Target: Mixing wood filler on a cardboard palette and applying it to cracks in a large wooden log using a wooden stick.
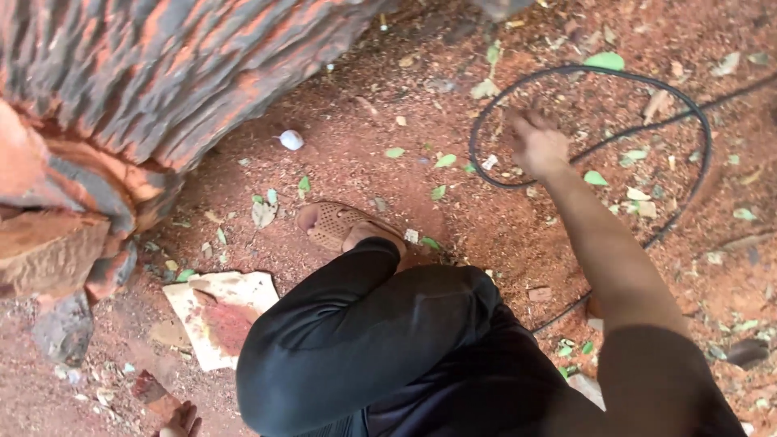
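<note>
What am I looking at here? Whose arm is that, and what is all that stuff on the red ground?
This picture comes from a camera worn on a person's head, looking down at their own body. The arm stretching out is theirs, and their right hand reaches toward a black cable looped on the ground. It is a little blurry, and it seems to hold nothing. The dark shape in the middle is their bent knee in black trousers, with a foot in a brown sandal below it. At the bottom edge a few fingers show, probably the left hand. The ground is covered in reddish sawdust and small green leaves. The big striped thing on the left is a carved log, and a flat stained sheet lies beside it.
</note>
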